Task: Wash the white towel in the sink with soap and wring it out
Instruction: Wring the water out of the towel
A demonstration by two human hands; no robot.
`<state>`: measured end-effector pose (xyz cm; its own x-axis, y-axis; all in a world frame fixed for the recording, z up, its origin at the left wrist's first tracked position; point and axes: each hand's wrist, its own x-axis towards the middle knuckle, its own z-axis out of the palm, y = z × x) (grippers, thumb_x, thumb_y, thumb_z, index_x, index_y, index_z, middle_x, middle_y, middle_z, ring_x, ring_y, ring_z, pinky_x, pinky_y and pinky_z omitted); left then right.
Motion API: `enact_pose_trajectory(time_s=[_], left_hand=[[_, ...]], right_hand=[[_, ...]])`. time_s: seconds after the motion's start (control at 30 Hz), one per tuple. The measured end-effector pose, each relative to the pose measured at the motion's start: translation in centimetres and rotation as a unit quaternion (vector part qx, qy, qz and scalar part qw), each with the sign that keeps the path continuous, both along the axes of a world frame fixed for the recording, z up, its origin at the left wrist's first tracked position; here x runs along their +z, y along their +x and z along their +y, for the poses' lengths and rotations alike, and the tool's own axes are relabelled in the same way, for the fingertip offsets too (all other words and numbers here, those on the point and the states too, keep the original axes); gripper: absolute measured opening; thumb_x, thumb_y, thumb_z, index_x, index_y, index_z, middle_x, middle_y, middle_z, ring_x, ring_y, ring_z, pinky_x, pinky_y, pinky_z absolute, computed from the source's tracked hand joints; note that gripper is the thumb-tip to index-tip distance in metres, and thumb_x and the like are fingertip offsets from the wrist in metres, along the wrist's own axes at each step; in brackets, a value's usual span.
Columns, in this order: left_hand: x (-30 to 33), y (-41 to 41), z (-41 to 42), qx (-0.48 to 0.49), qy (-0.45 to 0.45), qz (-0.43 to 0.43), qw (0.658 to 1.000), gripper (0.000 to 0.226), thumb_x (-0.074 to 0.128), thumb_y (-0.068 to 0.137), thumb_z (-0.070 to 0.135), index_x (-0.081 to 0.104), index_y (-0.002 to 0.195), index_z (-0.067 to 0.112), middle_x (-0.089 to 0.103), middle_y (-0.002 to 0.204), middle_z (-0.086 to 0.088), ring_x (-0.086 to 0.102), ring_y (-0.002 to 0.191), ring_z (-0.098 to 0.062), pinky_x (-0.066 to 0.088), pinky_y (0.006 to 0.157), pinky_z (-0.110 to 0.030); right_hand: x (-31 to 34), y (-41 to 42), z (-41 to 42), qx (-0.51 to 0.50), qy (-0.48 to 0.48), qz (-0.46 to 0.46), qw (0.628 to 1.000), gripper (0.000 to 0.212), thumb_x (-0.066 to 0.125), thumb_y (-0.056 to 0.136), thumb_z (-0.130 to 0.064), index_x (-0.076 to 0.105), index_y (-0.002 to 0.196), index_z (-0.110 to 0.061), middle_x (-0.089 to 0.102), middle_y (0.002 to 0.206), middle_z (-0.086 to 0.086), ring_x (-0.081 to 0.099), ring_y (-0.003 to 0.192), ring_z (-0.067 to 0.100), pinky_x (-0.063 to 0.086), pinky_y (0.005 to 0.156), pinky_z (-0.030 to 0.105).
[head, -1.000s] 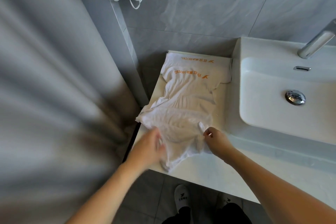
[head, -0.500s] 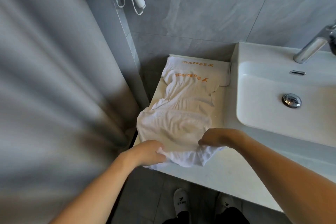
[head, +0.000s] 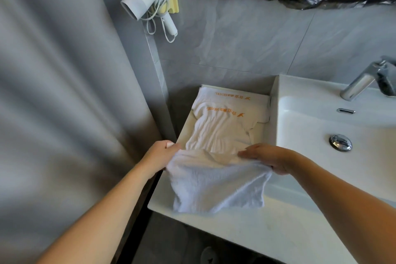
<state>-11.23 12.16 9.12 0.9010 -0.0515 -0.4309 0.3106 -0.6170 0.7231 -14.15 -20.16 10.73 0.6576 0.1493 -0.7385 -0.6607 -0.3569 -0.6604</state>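
Both hands, left hand (head: 159, 154) and right hand (head: 269, 157), pinch the crumpled white terry towel (head: 216, 182) above the pale surface (head: 246, 227). Dragging it could pull the folded logo towel (head: 231, 100) underneath along.

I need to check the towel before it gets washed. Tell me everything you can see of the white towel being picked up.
The white towel is terry-like cloth with orange hotel lettering near its far end. It looks dry and rumpled. Its far part lies on a folded towel on the counter left of the sink. The left hand and right hand grip its near part, which sags between them.
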Motion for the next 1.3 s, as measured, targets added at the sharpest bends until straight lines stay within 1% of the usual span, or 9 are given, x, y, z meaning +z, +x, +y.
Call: enact_pose_trajectory(time_s=[0.2,0.3,0.4,0.53,0.7,0.83,0.9,1.1,1.3], left_hand=[[-0.5,4.5,-1.7,0.029,-0.027,-0.092,0.995,0.055,0.047,0.100,0.051,0.051,0.077,0.001,0.047,0.071,-0.009,0.049,0.068,-0.022,0.039,0.066,-0.035],[-1.0,7.6,-2.7,-0.086,-0.023,-0.002,0.996,0.035,0.061,0.094,0.047,0.065,0.086,0.013,0.064,0.085,-0.003,0.062,0.083,-0.020,0.050,0.076,-0.034],[-1.2,11.2,-3.9,-0.207,0.118,-0.008,0.971,0.015,0.065,0.092,0.029,0.064,0.078,0.023,0.062,0.083,0.001,0.060,0.078,-0.016,0.050,0.069,-0.032],[-2.0,16.8,-5.1,-0.109,0.174,-0.078,0.976,0.018,0.054,0.092,0.020,0.065,0.077,0.019,0.064,0.078,-0.002,0.062,0.076,-0.022,0.055,0.071,-0.040],[-4.8,22.4,-7.5,-0.078,0.172,-0.102,0.977,0.019,0.060,0.091,0.022,0.060,0.073,0.015,0.058,0.076,0.003,0.057,0.070,-0.016,0.051,0.067,-0.036],[-7.5,25.0,-10.2,-0.087,0.138,-0.094,0.982,0.032,0.061,0.087,0.015,0.040,0.064,0.013,0.040,0.069,0.001,0.044,0.065,-0.018,0.036,0.060,-0.032],[-8.9,25.6,-11.0,-0.112,0.163,-0.085,0.976,0.026,0.061,0.087,0.017,0.049,0.065,0.011,0.047,0.075,0.004,0.051,0.081,-0.025,0.042,0.070,-0.035],[-10.2,25.3,-12.3,-0.191,0.303,-0.135,0.924,0.015,0.056,0.092,0.033,0.057,0.079,0.025,0.056,0.104,0.007,0.046,0.109,-0.025,0.033,0.095,-0.038],[-7.9,22.4,-10.5,-0.151,0.137,-0.122,0.971,0.016,0.048,0.102,0.019,0.048,0.086,0.013,0.041,0.107,0.003,0.051,0.081,-0.014,0.041,0.074,-0.028]], right_hand=[[-1.4,3.4,-2.3,-0.201,-0.130,-0.153,0.959,0.024,0.050,0.093,-0.019,0.064,0.088,0.000,0.059,0.080,0.015,0.056,0.067,0.027,0.051,0.056,0.030],[-1.7,6.2,-3.5,-0.215,-0.226,-0.196,0.930,0.026,0.035,0.094,-0.016,0.057,0.089,-0.003,0.058,0.087,0.013,0.055,0.076,0.029,0.055,0.066,0.039],[-2.4,9.1,-4.4,-0.119,-0.334,-0.240,0.904,0.019,0.036,0.097,-0.015,0.051,0.096,-0.003,0.059,0.094,0.014,0.053,0.082,0.031,0.045,0.071,0.035],[-3.2,13.4,-4.5,0.101,-0.428,-0.252,0.862,0.022,0.050,0.094,-0.009,0.041,0.114,-0.012,0.059,0.086,0.008,0.059,0.075,0.026,0.053,0.073,0.038],[-4.9,18.9,-5.6,0.273,-0.548,-0.221,0.759,0.032,0.053,0.095,-0.027,0.049,0.126,-0.019,0.066,0.108,0.001,0.062,0.101,0.022,0.039,0.100,0.037],[-6.7,21.4,-6.6,0.251,-0.505,-0.149,0.812,0.034,0.051,0.095,-0.022,0.054,0.127,-0.012,0.056,0.121,0.008,0.058,0.109,0.027,0.048,0.094,0.038],[-7.6,22.3,-6.5,0.238,-0.447,-0.121,0.854,0.036,0.046,0.094,-0.015,0.054,0.128,-0.008,0.051,0.127,0.011,0.053,0.115,0.031,0.049,0.096,0.038],[-9.6,23.3,-6.2,0.227,-0.442,-0.087,0.864,0.037,0.043,0.094,-0.020,0.054,0.128,-0.012,0.050,0.130,0.013,0.048,0.119,0.030,0.038,0.103,0.034],[-8.1,21.1,-6.3,0.154,-0.407,-0.114,0.893,0.026,0.045,0.092,-0.011,0.060,0.113,-0.012,0.062,0.113,0.010,0.061,0.098,0.028,0.055,0.085,0.036]])
